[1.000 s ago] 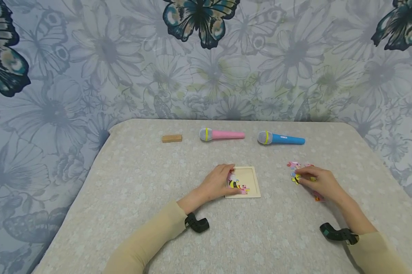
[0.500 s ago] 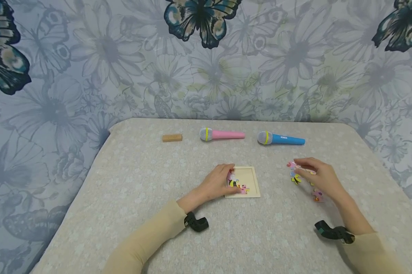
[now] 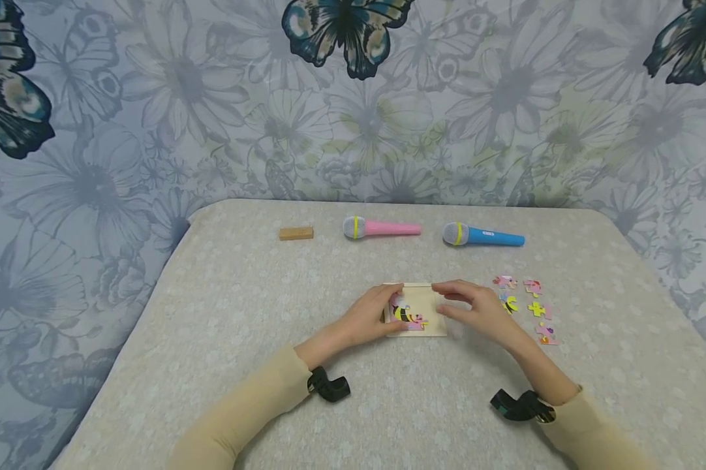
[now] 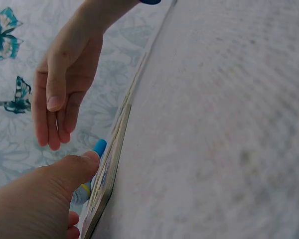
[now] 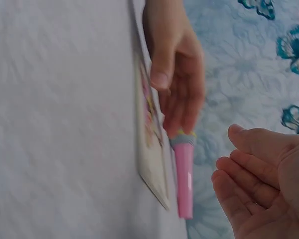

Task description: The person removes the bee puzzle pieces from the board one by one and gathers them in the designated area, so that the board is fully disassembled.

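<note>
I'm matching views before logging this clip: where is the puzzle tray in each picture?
Head: puzzle tray, slightly right of and below centre.
Left wrist: puzzle tray, nearly edge-on, left of centre.
Right wrist: puzzle tray, foreshortened, around the centre.
Shared landmark: left hand, at the tray's left in head, lower left in left wrist, top in right wrist.

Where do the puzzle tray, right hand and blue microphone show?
Puzzle tray (image 3: 421,301): head view, bare floor.
Right hand (image 3: 482,313): head view, back of hand.
Blue microphone (image 3: 485,236): head view, handle.
</note>
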{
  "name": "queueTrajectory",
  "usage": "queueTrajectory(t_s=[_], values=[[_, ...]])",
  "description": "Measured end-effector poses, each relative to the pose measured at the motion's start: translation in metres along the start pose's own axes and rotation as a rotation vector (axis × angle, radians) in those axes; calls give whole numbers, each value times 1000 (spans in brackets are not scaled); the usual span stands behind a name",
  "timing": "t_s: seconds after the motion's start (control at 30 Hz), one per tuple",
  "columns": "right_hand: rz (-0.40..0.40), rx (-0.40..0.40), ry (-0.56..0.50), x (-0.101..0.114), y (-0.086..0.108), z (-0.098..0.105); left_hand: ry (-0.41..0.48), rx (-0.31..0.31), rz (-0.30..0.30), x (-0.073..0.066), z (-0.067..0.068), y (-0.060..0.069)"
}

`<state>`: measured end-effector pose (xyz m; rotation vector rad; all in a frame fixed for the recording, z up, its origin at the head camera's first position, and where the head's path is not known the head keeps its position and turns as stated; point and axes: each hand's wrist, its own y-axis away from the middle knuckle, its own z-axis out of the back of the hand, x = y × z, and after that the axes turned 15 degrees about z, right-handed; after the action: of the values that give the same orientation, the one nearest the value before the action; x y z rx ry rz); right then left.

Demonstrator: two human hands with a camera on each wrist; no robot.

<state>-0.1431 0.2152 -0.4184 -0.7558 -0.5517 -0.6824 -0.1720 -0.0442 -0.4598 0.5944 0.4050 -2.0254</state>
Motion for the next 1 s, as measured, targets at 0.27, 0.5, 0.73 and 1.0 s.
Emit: queueTrajectory(t_s=[0.27,0.5,0.73,1.0], values=[[21,77,0,-4,-1,-29,-1,-10,-8,5,-2,2],[39,107,170,-8,3,-41,3,-26,-15,7,-3,3],[97,84,193,-8,6,-46,-1,-24,-12,6,-2,3],[104,67,160,-6,5,-47,9,-29,-22,6,-2,3]])
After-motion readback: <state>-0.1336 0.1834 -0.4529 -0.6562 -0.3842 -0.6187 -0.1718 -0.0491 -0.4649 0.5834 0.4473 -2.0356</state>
